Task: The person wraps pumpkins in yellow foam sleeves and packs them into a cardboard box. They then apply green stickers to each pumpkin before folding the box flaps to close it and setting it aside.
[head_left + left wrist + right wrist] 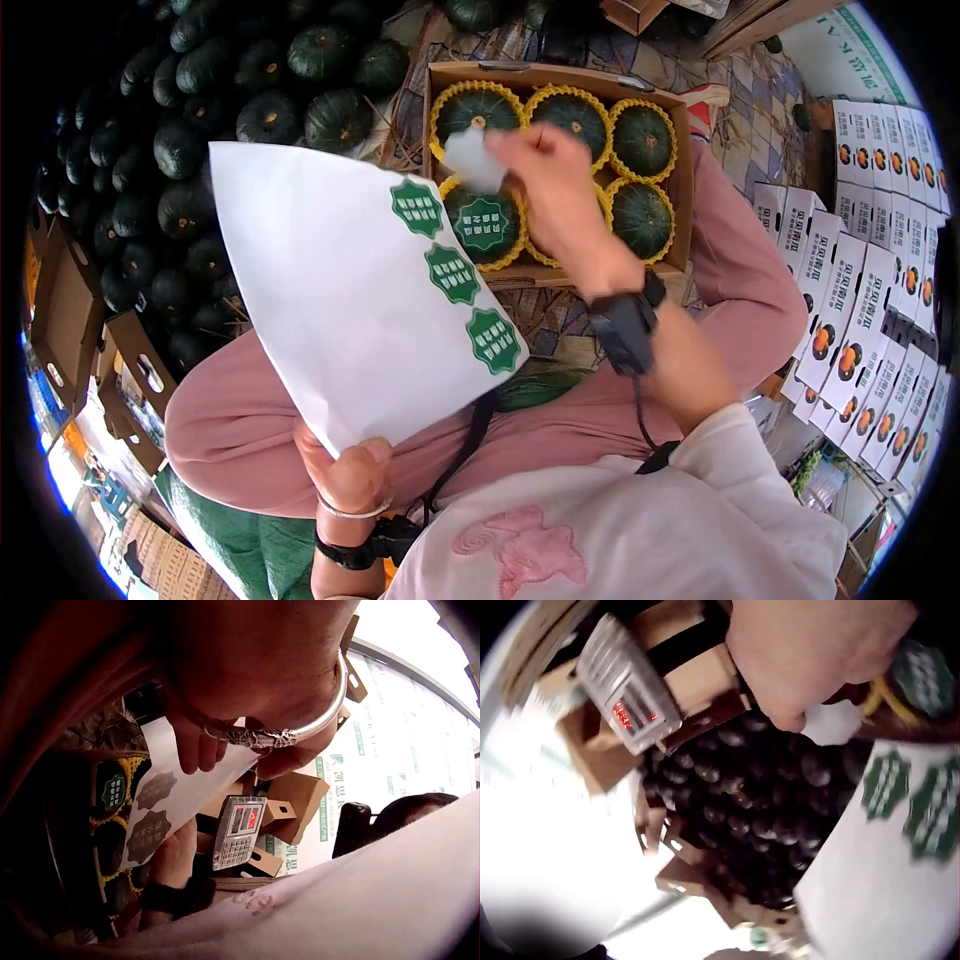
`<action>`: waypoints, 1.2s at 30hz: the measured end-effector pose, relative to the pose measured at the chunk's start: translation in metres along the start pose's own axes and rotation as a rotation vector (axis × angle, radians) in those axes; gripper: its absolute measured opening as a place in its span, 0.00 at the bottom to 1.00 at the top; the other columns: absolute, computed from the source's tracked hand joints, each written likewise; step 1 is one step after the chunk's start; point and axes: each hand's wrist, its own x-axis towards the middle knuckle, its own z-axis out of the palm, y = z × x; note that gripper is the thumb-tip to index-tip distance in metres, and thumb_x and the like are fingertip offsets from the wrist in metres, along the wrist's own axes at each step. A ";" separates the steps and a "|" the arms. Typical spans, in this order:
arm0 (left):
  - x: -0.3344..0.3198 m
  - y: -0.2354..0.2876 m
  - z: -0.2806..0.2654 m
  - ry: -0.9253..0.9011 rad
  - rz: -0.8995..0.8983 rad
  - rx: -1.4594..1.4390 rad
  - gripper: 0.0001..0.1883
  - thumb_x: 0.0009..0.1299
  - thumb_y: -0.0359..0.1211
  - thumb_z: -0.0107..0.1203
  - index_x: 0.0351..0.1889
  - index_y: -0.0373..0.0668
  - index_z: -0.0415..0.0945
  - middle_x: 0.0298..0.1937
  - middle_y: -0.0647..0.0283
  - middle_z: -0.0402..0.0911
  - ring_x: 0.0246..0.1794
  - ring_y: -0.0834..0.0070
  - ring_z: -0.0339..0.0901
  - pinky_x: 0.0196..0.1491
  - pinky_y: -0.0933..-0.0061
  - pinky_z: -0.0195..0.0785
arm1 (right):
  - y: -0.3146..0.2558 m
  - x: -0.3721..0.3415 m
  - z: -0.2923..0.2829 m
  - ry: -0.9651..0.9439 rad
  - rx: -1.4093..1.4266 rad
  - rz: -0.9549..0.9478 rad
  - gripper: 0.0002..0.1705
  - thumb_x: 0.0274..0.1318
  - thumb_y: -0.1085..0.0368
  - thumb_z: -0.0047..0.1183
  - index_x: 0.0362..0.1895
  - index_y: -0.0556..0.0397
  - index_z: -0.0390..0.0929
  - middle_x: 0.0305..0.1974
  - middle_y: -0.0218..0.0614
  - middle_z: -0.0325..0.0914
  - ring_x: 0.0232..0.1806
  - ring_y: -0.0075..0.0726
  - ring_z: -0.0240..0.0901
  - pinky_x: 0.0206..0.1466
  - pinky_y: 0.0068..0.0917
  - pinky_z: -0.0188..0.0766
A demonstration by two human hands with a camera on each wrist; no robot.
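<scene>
My left hand [345,472] grips the lower corner of a white sticker sheet [330,290], thumb on top. Three green labels [453,275] show along the sheet's right edge. My right hand [560,190] pinches a loose sticker [475,160], its pale back showing, above an open cardboard box [683,215]. Inside the box sit several dark green squashes [642,140] in yellow foam nets [480,88]. One squash at the near left bears a green label [483,222]. My right hand and forearm partly hide the squashes in the middle.
A large heap of loose squashes [270,118] lies to the left. Stacked printed cartons [850,310] stand on the right. Empty cardboard boxes [140,380] lean at the lower left. A scale display with red digits [240,825] shows in the left wrist view.
</scene>
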 end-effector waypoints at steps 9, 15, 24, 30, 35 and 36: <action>0.005 -0.008 -0.007 -0.023 0.044 -0.057 0.21 0.48 0.18 0.40 0.41 0.33 0.72 0.35 0.62 0.75 0.35 0.71 0.73 0.44 0.71 0.69 | 0.036 0.053 -0.016 -0.453 -1.361 -0.936 0.21 0.45 0.60 0.65 0.43 0.56 0.76 0.44 0.40 0.71 0.49 0.51 0.66 0.54 0.42 0.64; 0.015 -0.005 -0.003 -0.188 0.097 -0.020 0.22 0.48 0.19 0.41 0.44 0.33 0.71 0.39 0.61 0.73 0.37 0.68 0.72 0.46 0.69 0.68 | 0.031 0.056 -0.009 -0.372 -1.715 -0.654 0.41 0.57 0.42 0.53 0.70 0.43 0.56 0.72 0.53 0.45 0.73 0.64 0.39 0.69 0.56 0.45; -0.005 -0.023 -0.030 -0.204 0.006 -0.005 0.46 0.48 0.25 0.55 0.70 0.35 0.51 0.63 0.56 0.65 0.64 0.61 0.63 0.62 0.64 0.60 | -0.020 -0.092 -0.018 -0.405 0.197 0.341 0.44 0.54 0.70 0.60 0.72 0.53 0.50 0.54 0.55 0.72 0.50 0.39 0.75 0.53 0.27 0.73; -0.009 0.050 0.019 -0.205 0.688 0.686 0.44 0.59 0.30 0.52 0.75 0.41 0.44 0.75 0.49 0.49 0.75 0.57 0.48 0.73 0.56 0.41 | -0.092 -0.123 -0.053 -0.192 -0.308 -0.405 0.27 0.55 0.78 0.51 0.62 0.56 0.68 0.49 0.40 0.75 0.45 0.28 0.74 0.47 0.21 0.71; 0.038 0.001 0.079 -0.523 0.438 0.541 0.52 0.60 0.43 0.65 0.73 0.35 0.40 0.70 0.48 0.54 0.67 0.61 0.58 0.68 0.60 0.52 | -0.096 -0.158 -0.048 -0.382 -0.598 -0.531 0.28 0.53 0.75 0.52 0.61 0.56 0.69 0.52 0.45 0.74 0.50 0.39 0.74 0.51 0.28 0.69; 0.048 -0.002 0.096 -0.611 0.330 0.319 0.51 0.61 0.45 0.64 0.72 0.35 0.40 0.66 0.49 0.59 0.64 0.62 0.62 0.64 0.61 0.58 | -0.089 -0.164 -0.049 -0.405 -0.558 -0.491 0.28 0.53 0.75 0.52 0.61 0.56 0.69 0.53 0.45 0.74 0.50 0.40 0.74 0.51 0.28 0.69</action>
